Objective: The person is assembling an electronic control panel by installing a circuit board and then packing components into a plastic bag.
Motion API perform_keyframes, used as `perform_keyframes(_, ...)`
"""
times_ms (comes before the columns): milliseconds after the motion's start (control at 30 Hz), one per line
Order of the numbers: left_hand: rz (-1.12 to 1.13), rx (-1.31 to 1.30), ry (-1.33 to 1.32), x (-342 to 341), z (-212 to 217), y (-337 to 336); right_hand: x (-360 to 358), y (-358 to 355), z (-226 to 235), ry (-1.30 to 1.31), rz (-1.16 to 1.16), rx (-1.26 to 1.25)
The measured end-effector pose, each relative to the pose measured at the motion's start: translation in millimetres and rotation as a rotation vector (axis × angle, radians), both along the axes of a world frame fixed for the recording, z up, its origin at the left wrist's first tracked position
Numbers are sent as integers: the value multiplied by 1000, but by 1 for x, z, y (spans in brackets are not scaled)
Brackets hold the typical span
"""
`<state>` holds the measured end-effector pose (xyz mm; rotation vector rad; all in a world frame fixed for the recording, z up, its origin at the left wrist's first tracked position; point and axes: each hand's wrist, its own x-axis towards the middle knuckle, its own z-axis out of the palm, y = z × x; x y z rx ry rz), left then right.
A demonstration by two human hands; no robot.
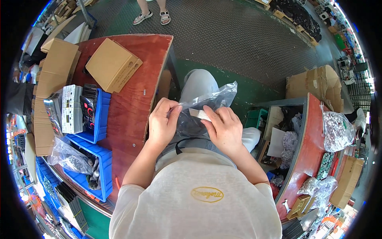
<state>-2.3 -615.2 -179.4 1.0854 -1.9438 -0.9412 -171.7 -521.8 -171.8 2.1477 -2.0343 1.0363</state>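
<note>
A clear plastic bag (226, 95) is stretched between my hands above my lap. My left hand (163, 124) pinches its left edge between thumb and fingers. Closed as well, my right hand (225, 129) grips a small flat piece, part white and part greyish (198, 114), between thumb and index finger. That piece lies against the bag near its opening; whether it is inside or in front, I cannot tell. The fingers of the right hand hide part of it.
A red table on my left (131, 107) carries a flat cardboard box (113, 65) and blue bins (104, 115) with stacked panels and parts. On my right, another red bench (294, 179) holds bagged parts (338, 131) and a wrench (285, 205). A person's feet (153, 18) stand ahead.
</note>
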Motion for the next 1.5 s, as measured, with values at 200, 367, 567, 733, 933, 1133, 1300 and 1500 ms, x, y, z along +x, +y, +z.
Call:
perform_keyframes(200, -79, 48, -124, 1, 13, -4, 3, -6, -3, 16, -32, 8)
perform_keyframes(367, -76, 55, -128, -1, 8, -6, 3, 0, -2, 55, -44, 49)
perform_keyframes(567, -27, -188, -20, -4, 1, -1, 2, 4, 8, 63, -18, 4)
perform_keyframes(733, -31, -155, -16, 0, 4, 8, 4, 4, 14, 67, -25, 11)
perform_keyframes(933, -76, -203, -48, 4, 6, 9, 1, 0, 21, 78, -33, -6)
perform_keyframes(1133, -96, -130, -43, 13, 8, 9, -28, -6, 14, 163, -202, -38)
perform_keyframes(1300, -67, -105, -28, 16, 6, 7, -62, -8, 9, 192, -334, -67)
perform_keyframes(1500, -9, -1, -27, 22, 6, 3, -92, 5, 22, -192, -471, -59)
